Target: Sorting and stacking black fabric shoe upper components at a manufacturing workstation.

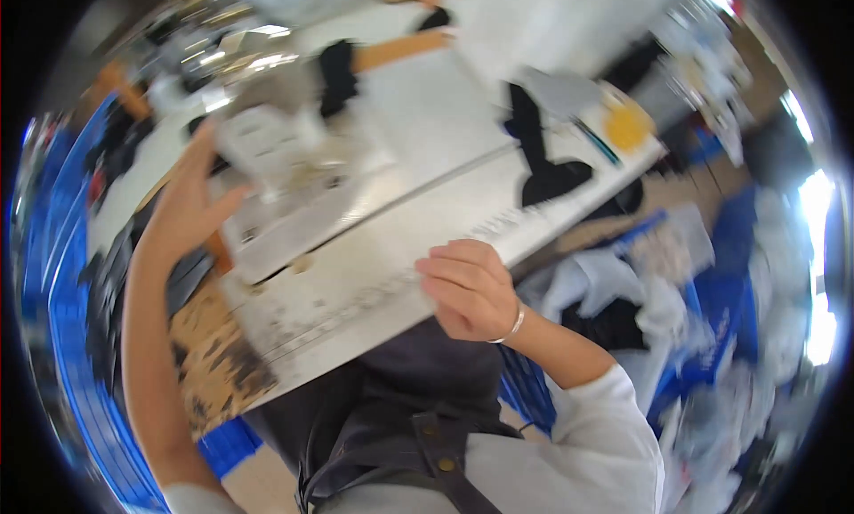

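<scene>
My left hand (189,198) reaches up beside the white head of a sewing machine (267,149). Its fingers are stretched and the thumb stands apart; nothing shows in it, though the fingertips are blurred. Over the front edge of the white worktable (409,194) is my right hand (467,287), a band on its wrist. Its fingers are curled together, and whatever may be inside them is hidden. To the right on the table lies a black piece of fabric (556,183), shaped somewhat like a sock. Another black piece (336,76) hangs or lies behind the machine.
At the table's right end are a grey piece (560,94), a yellow round object (627,125) and a dark green slim tool (598,142). Blue crates (80,363) stand along the left. White bundles (605,287) fill blue containers on the right. Bare worn wood (218,358) shows at the table's left corner.
</scene>
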A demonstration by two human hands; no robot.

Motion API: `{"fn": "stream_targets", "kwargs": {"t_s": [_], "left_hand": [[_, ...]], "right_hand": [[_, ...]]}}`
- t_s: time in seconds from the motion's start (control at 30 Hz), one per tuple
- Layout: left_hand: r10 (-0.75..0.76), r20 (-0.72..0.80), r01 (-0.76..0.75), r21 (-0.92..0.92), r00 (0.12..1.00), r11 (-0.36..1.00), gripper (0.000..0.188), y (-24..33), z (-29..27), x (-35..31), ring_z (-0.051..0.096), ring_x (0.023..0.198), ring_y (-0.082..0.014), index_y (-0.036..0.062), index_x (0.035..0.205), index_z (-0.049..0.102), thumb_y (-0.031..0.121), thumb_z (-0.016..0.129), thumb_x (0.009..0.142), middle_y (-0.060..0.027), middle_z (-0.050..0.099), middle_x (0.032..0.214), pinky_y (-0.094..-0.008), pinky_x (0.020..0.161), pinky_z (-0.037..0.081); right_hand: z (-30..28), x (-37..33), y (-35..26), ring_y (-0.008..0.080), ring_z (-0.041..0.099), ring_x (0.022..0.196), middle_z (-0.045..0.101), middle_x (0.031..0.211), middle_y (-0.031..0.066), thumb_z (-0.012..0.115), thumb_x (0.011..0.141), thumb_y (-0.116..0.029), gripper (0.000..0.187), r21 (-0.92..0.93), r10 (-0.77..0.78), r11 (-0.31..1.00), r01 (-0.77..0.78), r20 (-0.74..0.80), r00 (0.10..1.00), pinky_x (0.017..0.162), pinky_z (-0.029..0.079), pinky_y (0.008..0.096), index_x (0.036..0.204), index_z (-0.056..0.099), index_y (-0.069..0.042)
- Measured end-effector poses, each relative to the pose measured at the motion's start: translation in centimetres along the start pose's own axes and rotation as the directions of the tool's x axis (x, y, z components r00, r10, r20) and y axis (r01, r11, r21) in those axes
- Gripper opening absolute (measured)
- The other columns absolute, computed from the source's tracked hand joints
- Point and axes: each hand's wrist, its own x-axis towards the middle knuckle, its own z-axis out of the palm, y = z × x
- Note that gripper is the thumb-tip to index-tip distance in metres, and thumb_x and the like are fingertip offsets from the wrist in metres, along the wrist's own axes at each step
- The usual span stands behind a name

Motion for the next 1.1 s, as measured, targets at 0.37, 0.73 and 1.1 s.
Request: {"fn": "stream_targets", "kwargs": {"t_s": [0.37,0.73,1.1], "left_hand": [[-0.01,-0.168,0.039,0.171,0.986,0.984,0.044,-2.8,-4.1,-13.0,0.038,0.134,-0.0269,0.0039,0.14,0.041,0.012,0.044,0.097,-0.0127,0.043,0.143,-0.0384,0.111,0.028],[-0.088,-0.122,0.107,0.155,0.989,0.982,0.041,-3.7,-3.8,-14.2,0.04,0.132,-0.0252,0.0056,0.137,0.046,0.015,0.044,0.097,-0.0109,0.045,0.142,-0.039,0.11,0.029],[-0.282,-0.049,0.285,0.085,0.958,0.955,0.04,-3.0,-3.2,-17.4,0.04,0.132,-0.0222,0.0043,0.137,0.046,0.012,0.044,0.098,-0.0098,0.047,0.141,-0.0354,0.111,0.028]], "right_hand": [[-17.6,-30.6,4.7,0.0344,0.063,0.063,0.063,0.069,0.0183,0.053,0.077,-0.005,0.011,-0.334,0.815,-0.001,-0.943,-0.546,0.193,0.061,0.05,0.0396,0.074,0.064,-0.002],[-31.1,-41.0,16.8,0.0407,0.055,0.109,0.058,0.118,0.022,0.072,0.07,-0.038,0.066,-0.59,0.88,-0.38,-0.713,-0.467,-0.083,0.097,0.044,0.0439,0.121,0.051,-0.002],[-33.5,-47.5,15.4,0.0393,0.057,0.102,0.059,0.113,0.0213,0.073,0.068,-0.037,0.064,-0.671,0.947,-0.224,-0.707,-0.323,0.007,0.092,0.045,0.0433,0.118,0.053,-0.002]]}}
